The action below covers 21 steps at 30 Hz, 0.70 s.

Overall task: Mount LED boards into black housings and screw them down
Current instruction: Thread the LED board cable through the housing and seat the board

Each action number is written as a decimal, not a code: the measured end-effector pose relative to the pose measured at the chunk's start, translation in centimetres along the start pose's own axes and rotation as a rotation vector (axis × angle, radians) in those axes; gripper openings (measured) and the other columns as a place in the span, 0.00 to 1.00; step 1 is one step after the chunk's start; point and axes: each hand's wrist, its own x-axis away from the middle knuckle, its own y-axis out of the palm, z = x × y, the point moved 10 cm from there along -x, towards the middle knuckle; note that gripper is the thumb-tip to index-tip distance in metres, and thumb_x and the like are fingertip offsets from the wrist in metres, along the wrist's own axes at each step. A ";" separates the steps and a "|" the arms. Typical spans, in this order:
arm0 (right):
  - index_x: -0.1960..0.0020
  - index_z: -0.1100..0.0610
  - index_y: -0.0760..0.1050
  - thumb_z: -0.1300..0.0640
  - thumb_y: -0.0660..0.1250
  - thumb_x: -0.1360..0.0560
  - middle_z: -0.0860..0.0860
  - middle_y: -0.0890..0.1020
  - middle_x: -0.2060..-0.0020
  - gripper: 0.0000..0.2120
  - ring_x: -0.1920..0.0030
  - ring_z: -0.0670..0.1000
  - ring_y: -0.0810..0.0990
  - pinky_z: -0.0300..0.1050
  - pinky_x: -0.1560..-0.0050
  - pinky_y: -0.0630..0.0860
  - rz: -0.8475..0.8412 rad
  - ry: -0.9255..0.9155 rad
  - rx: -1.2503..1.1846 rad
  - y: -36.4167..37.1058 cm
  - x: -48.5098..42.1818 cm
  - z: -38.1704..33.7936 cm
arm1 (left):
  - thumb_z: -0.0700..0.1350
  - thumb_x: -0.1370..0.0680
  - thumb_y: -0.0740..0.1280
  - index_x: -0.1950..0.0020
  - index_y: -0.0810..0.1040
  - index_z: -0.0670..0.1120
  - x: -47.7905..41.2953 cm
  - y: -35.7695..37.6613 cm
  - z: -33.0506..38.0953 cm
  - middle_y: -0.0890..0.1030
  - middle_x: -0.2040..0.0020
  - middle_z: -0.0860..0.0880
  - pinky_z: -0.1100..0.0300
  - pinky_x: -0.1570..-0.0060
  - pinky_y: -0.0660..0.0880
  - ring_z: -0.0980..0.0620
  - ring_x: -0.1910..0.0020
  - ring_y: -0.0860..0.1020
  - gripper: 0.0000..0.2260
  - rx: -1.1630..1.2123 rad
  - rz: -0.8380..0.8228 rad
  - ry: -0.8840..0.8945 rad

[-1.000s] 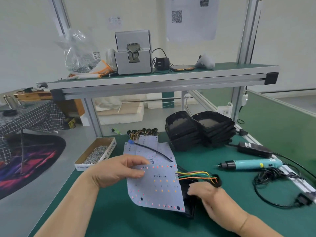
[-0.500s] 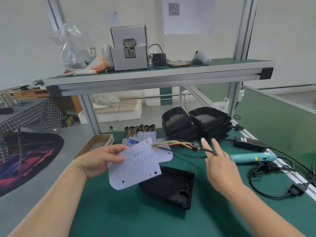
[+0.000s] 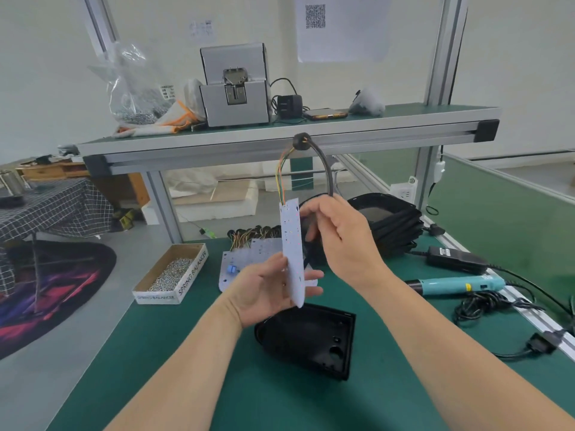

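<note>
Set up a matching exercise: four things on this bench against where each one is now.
Things:
1 LED board
2 cable
3 housing
4 screwdriver

Places:
A lying at the right of the mat
B held in the left hand
C flat on the mat, nearest the person
D held in the right hand

Pairs: 1-B, 2-D, 3-C, 4-A

White LED board, black housing, green mat.
</note>
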 end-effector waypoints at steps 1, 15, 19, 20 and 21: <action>0.47 0.57 0.78 0.67 0.57 0.17 0.51 0.79 0.60 0.13 0.60 0.45 0.79 0.33 0.55 0.71 0.003 0.040 -0.091 0.1 -0.4 0.4 | 0.48 0.16 0.57 0.55 0.83 0.44 -0.2 0.1 0.0 0.80 0.41 0.33 0.54 0.60 0.80 0.36 0.48 0.82 0.18 0.000 0.021 -0.004; 0.60 0.53 0.74 0.63 0.63 0.24 0.49 0.73 0.63 0.08 0.61 0.48 0.73 0.38 0.62 0.69 -0.351 0.485 -0.041 10.6 6.6 11.6 | 0.38 0.25 0.55 0.58 0.70 0.44 0.6 10.2 4.4 0.72 0.67 0.49 0.67 0.72 0.66 0.54 0.72 0.71 0.05 0.434 -0.287 0.163; 0.61 0.53 0.75 0.61 0.60 0.17 0.48 0.80 0.65 0.14 0.63 0.48 0.80 0.33 0.58 0.76 -0.165 0.578 -0.085 7.0 5.9 13.5 | 0.36 0.24 0.60 0.57 0.75 0.39 1.6 8.9 6.1 0.80 0.57 0.42 0.65 0.76 0.73 0.53 0.72 0.77 0.05 0.422 -0.289 0.159; 0.59 0.56 0.75 0.60 0.59 0.17 0.50 0.82 0.65 0.13 0.65 0.47 0.80 0.37 0.59 0.78 -0.057 0.593 -0.125 5.2 5.6 13.6 | 0.38 0.23 0.60 0.58 0.75 0.39 1.4 7.0 6.3 0.82 0.52 0.41 0.66 0.77 0.73 0.54 0.73 0.77 0.07 0.364 -0.181 0.164; 0.59 0.57 0.75 0.59 0.59 0.17 0.51 0.82 0.66 0.13 0.67 0.47 0.80 0.39 0.62 0.78 0.044 0.602 -0.149 3.3 5.4 13.7 | 0.40 0.21 0.58 0.59 0.75 0.40 1.2 4.5 6.2 0.83 0.49 0.41 0.67 0.78 0.72 0.55 0.75 0.77 0.10 0.286 -0.043 0.166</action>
